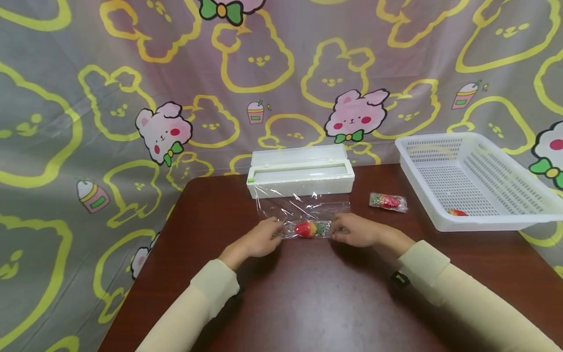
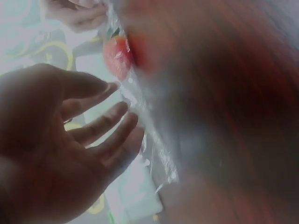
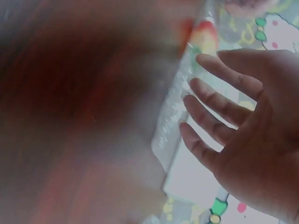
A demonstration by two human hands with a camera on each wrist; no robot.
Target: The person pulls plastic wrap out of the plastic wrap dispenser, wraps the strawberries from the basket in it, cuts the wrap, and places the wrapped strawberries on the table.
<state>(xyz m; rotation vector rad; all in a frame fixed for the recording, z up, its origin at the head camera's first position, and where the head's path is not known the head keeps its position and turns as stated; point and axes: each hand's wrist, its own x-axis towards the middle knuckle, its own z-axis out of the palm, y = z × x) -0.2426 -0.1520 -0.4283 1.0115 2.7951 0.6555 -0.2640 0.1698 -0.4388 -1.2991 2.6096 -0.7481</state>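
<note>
A red strawberry (image 1: 305, 229) with a pale yellow shoulder and green leaves lies under clear cling film (image 1: 303, 208). The film runs back from it to a white cling film dispenser (image 1: 303, 187) whose lid stands raised. My left hand (image 1: 262, 238) is at the left end of the film strip around the strawberry, its gently bent fingertips (image 2: 122, 106) at the film. At the leafy end is my right hand (image 1: 355, 230); in the right wrist view its fingers (image 3: 217, 100) are spread and nearly straight, tips at the film. The strawberry sits between both hands.
Right of the dispenser lies another strawberry wrapped in film (image 1: 388, 201). A white perforated basket (image 1: 492, 222) stands at the right, with a red strawberry (image 1: 458, 213) in its near corner. Behind the brown table (image 1: 308, 293) hangs a patterned curtain (image 1: 281, 63).
</note>
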